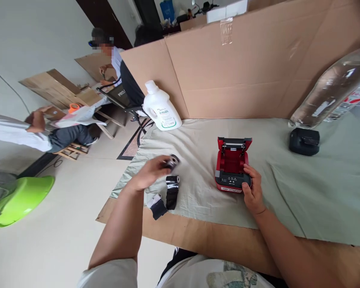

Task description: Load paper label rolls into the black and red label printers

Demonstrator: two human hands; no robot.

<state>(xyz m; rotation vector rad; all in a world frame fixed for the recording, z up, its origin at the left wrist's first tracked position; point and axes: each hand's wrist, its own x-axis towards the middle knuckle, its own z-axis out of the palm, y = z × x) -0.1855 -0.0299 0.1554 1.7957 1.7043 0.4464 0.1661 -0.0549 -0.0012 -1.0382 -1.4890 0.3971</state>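
My left hand (150, 173) is raised over the left part of the cloth, its fingers closed on a small dark roll (173, 161) with a pale core, slightly blurred. Below it lie a glossy black roll (172, 190) with a strip unrolled toward me, and another roll (157, 206) with a dark tail and a whitish side. My right hand (253, 190) grips the right side of a small red and black portable printer (232, 170). The printer's lid stands up, and its red inner bay shows no roll inside.
A white jug (162, 110) stands at the back left, before an upright cardboard sheet (237, 76). At the right are a large clear bottle (330, 86) and a black device (304, 141). A grey-green cloth (204, 152) covers the table. Two people sit further off at left.
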